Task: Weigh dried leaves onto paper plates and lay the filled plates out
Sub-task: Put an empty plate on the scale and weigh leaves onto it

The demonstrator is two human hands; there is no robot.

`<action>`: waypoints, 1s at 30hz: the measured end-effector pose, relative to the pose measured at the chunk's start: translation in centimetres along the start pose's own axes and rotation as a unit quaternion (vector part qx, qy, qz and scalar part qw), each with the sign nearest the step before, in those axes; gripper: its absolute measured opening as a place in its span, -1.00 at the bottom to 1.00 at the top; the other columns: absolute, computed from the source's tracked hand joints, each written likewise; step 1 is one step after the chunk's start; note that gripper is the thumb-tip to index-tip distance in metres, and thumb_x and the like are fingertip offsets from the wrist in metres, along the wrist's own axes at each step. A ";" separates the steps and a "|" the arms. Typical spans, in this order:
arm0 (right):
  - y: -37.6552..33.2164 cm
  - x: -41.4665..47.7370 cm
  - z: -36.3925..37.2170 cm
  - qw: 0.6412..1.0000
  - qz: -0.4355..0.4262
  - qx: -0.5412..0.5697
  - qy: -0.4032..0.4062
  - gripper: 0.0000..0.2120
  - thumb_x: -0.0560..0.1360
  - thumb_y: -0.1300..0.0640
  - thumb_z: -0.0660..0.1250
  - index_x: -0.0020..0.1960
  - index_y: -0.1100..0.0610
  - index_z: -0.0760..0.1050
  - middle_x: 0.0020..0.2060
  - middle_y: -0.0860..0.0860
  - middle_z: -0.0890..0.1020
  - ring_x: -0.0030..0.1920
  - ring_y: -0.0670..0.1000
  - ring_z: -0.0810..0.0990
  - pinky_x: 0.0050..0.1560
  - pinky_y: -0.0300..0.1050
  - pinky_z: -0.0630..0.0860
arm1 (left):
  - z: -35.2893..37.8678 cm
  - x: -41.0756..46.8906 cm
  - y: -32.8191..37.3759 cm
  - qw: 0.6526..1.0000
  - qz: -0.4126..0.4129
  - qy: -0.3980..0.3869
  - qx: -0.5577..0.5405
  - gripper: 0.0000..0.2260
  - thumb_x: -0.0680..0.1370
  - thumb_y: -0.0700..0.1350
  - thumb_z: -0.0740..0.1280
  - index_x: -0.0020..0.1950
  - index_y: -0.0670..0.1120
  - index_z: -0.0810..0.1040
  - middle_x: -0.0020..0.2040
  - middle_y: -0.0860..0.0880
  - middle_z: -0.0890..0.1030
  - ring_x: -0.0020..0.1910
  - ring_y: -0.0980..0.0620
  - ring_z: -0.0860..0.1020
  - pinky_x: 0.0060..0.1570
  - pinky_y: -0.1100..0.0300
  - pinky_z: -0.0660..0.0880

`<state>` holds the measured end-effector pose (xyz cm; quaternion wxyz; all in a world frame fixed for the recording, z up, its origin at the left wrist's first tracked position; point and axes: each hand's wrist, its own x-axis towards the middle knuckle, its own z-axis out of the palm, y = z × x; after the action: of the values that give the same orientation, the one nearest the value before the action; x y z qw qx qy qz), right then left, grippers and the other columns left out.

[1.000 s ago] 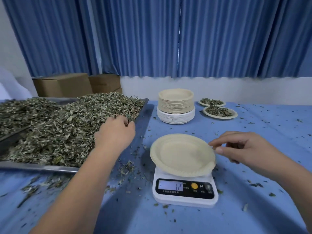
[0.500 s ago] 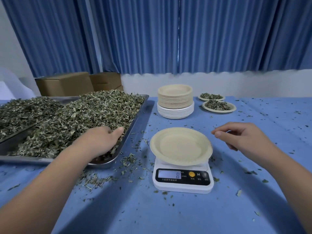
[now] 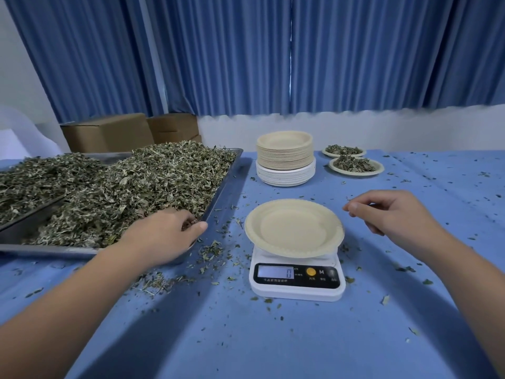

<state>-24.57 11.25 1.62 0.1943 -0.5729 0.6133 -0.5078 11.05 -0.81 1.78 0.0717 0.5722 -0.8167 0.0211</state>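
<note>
An empty beige paper plate (image 3: 293, 228) sits on a white digital scale (image 3: 297, 280) whose display reads 0. To its left a metal tray (image 3: 226, 184) is heaped with dried leaves (image 3: 142, 187). My left hand (image 3: 164, 237) is at the tray's near right corner, its fingers curled round a clump of leaves. My right hand (image 3: 388, 214) hovers just right of the plate with loosely curled fingers, holding nothing. Two filled plates (image 3: 355, 166) lie at the back right.
A tall stack of beige and white paper plates (image 3: 285, 160) stands behind the scale. A second leaf tray (image 3: 30, 181) lies far left. Cardboard boxes (image 3: 109, 132) sit behind the trays. Leaf crumbs are scattered over the blue tablecloth (image 3: 273, 337).
My left hand slid from the top of the leaf heap down to the tray's near corner and closed on leaves. The scale reading went from 12 to 0. My right hand drew slightly off the plate.
</note>
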 end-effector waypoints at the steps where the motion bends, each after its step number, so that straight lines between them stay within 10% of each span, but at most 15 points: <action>1: 0.0 0.0 0.0 1.000 0.000 0.000 0.001 -0.84 0.49 0.11 0.41 -0.24 -0.03 0.68 -0.52 0.07 0.41 -0.50 -0.04 0.29 -0.52 -0.28 0.27 | 0.3 -0.3 0.1 1.000 -0.002 -0.025 -0.009 -0.50 0.58 0.32 0.02 0.30 0.05 0.46 0.12 0.01 0.53 -0.03 0.03 0.54 0.02 0.03 0.54; 11: -0.1 -0.1 0.1 1.000 0.006 0.004 0.012 -0.83 0.49 0.12 0.40 -0.26 0.00 0.67 -0.46 0.11 0.47 -0.52 -0.06 0.30 -0.54 -0.30 0.27 | 2.2 -2.2 0.7 0.999 -0.018 0.021 0.028 -0.43 0.57 0.33 -0.11 0.43 0.05 0.31 0.24 -0.05 0.50 0.13 -0.08 0.53 0.03 -0.02 0.52; 22: 0.2 0.1 0.1 1.000 0.005 -0.004 0.014 -0.83 0.49 0.10 0.40 -0.26 -0.04 0.67 -0.48 0.10 0.49 -0.53 -0.09 0.32 -0.51 -0.32 0.31 | 0.9 -1.3 -0.9 0.997 0.060 0.013 -0.046 -0.50 0.39 0.44 -0.01 -0.23 0.02 0.37 -0.35 0.01 0.50 -0.43 0.09 0.46 -0.42 0.15 0.36; 30: 0.4 0.2 0.1 1.000 -0.002 -0.008 0.020 -0.82 0.49 0.11 0.40 -0.27 -0.03 0.67 -0.46 0.17 0.50 -0.54 -0.09 0.32 -0.53 -0.30 0.29 | 0.0 -0.1 -2.5 0.988 0.083 -0.014 -0.127 -0.60 0.41 0.35 0.19 -0.06 0.06 0.48 -0.49 0.05 0.48 -0.60 0.20 0.38 -0.56 0.37 0.24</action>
<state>-24.73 10.99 1.27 0.1764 -0.5651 0.6203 -0.5145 13.40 -1.53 1.68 0.1301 0.4888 -0.8584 -0.0853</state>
